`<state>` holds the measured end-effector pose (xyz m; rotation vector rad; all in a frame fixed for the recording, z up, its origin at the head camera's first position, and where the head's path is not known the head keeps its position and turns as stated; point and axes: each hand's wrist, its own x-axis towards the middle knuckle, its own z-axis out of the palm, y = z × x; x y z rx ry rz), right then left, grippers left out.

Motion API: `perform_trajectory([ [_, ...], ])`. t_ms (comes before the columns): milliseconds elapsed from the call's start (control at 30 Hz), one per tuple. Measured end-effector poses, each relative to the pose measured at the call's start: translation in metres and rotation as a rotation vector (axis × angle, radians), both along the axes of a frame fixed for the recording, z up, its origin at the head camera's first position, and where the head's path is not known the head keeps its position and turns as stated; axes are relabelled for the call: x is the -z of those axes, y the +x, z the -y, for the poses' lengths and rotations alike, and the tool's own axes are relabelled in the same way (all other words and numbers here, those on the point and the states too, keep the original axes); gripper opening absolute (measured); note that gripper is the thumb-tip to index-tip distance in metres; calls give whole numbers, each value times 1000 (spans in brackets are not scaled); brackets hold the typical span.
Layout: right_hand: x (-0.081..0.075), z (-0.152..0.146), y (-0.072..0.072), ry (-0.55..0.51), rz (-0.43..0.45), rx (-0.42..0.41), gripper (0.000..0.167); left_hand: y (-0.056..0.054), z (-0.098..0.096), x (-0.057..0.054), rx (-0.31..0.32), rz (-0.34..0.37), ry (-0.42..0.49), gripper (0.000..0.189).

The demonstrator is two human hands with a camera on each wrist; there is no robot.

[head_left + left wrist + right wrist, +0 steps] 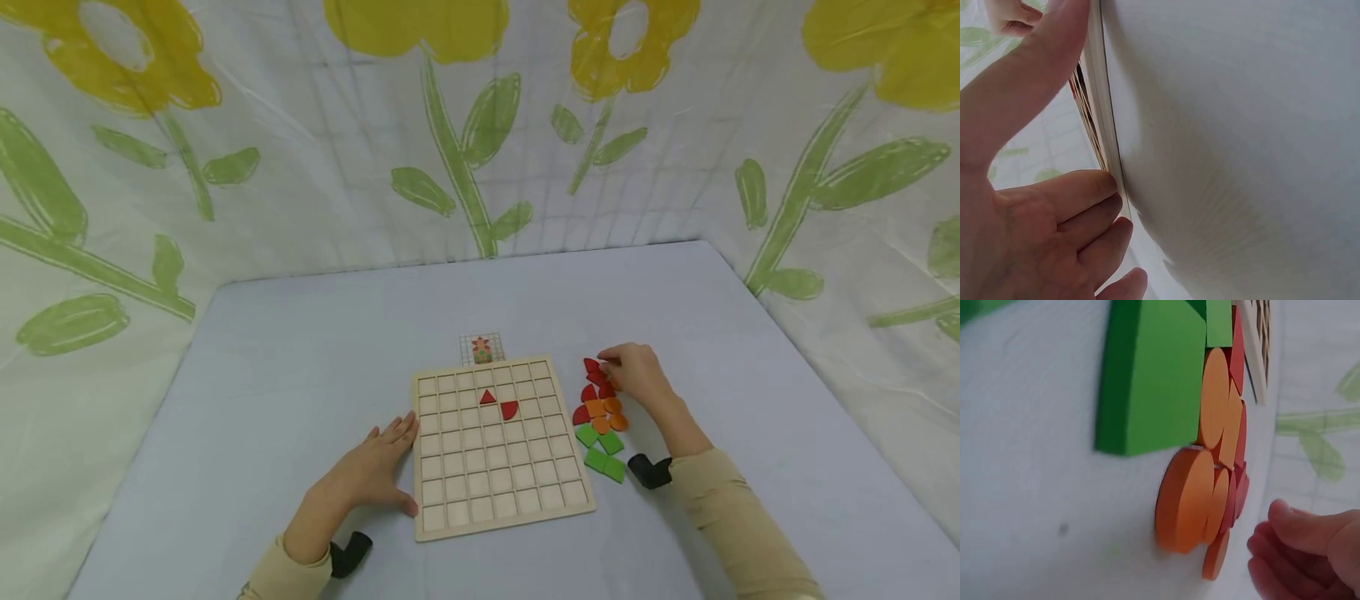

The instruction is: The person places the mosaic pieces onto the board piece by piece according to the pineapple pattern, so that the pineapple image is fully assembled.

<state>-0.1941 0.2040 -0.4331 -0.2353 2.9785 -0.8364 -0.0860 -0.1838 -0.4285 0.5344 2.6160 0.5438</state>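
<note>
A wooden grid board point(444, 534) lies on the table, with a red triangle point(487, 397) and a red quarter-circle point(510, 410) in its upper cells. My left hand point(378, 468) rests at the board's left edge, thumb and fingers spread along the rim. At the far end of the coloured pieces, my right hand point(637, 372) has its fingertips right at a red piece point(592, 365). In the right wrist view its thumb and fingers point(1272, 550) are bent toward each other; I cannot tell whether they pinch a piece.
Right of the board lie orange pieces point(596, 408), some round, and several green pieces point(611, 442). Beyond the board's far edge is a small pattern card point(481, 347) with a gridded figure. A flowered cloth point(300, 167) hangs behind the table point(315, 333).
</note>
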Motion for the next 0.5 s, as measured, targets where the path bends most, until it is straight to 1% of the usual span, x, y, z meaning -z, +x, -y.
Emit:
perform_trajectory([
  [133, -3, 5, -1, 14, 57, 56, 21, 1, 0, 1, -1, -3, -2, 117],
  [167, -4, 5, 0, 19, 64, 58, 21, 0, -1, 1, -3, -2, -5, 116],
  [267, -5, 5, 5, 19, 78, 30, 19, 0, -1, 2, -6, -1, -12, 116],
  [400, -3, 6, 13, -7, 79, -57, 17, 0, -1, 2, -7, -2, -18, 116],
  [500, 1, 9, 18, -5, 92, -105, 20, 0, 0, 1, -7, -2, -18, 117],
])
